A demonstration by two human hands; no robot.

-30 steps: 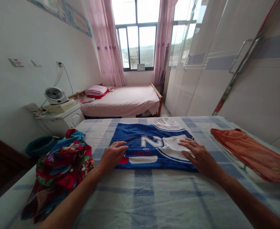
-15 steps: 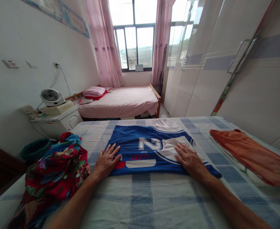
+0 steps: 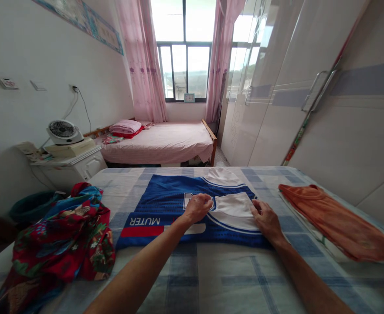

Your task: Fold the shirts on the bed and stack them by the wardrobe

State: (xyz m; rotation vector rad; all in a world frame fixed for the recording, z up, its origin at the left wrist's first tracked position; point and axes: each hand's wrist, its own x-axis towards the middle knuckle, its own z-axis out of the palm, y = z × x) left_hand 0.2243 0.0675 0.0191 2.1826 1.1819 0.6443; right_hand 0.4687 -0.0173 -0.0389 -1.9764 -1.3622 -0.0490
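Note:
A blue and white sports jersey (image 3: 165, 205) lies flat on the checked bed (image 3: 211, 279) in front of me. My left hand (image 3: 198, 206) rests on the middle of the jersey with its fingers curled, pinching the fabric near the number. My right hand (image 3: 266, 218) lies flat on the white side panel at the jersey's right, fingers stretched out. Red lettering shows at the jersey's near left edge.
A crumpled red floral garment (image 3: 61, 235) lies at the bed's left. Folded orange clothing (image 3: 335, 220) sits at the right. A wardrobe (image 3: 309, 96) lines the right wall. Beyond are a pink bed (image 3: 159, 144), a nightstand with a fan (image 3: 62, 133) and a window.
My left hand moved from the jersey's left edge to its middle and closed on the fabric. The jersey's left part now lies spread wider. My right hand stayed on the white panel.

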